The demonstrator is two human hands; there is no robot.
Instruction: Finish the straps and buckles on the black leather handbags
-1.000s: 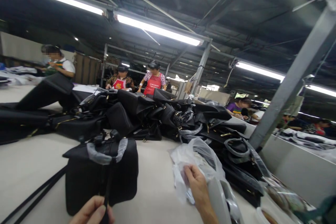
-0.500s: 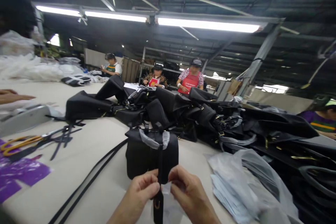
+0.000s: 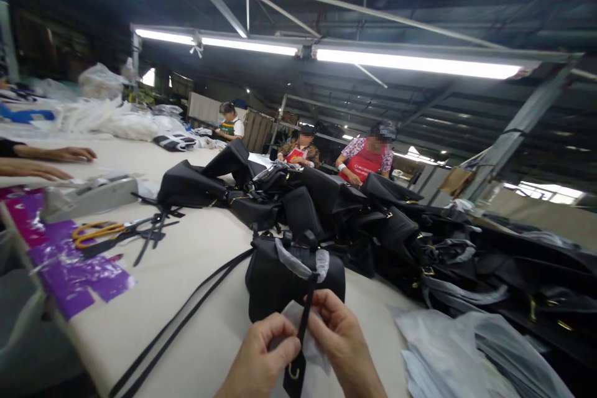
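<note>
A small black handbag (image 3: 268, 289) stands upright on the table, translucent wrapping on its top handle (image 3: 293, 261). From its front a black strap (image 3: 305, 317) runs down toward me, with a gold-coloured hook-shaped piece of metal (image 3: 293, 373) near its lower end. My left hand (image 3: 263, 354) pinches the strap from the left. Behind the strap lies a thin whitish sheet (image 3: 293, 311). Close against the strap's right side, my right hand (image 3: 342, 339) has its fingers closed on the sheet; its fingertips are partly hidden. Two long thin black straps (image 3: 186, 305) trail off to the left.
A heap of black bags (image 3: 303, 211) crosses the table behind. Clear plastic bags (image 3: 485, 348) lie at right. Orange-handled scissors (image 3: 97, 233), purple plastic (image 3: 77, 267) and a grey tape dispenser (image 3: 93, 196) are at left, near another person's hands (image 3: 37, 168). Several people sit or stand farther back.
The view has swung left, so everything sits farther right. The whitish sheet has come up behind the strap. The strap now slants, and my right hand has closed in against it.
</note>
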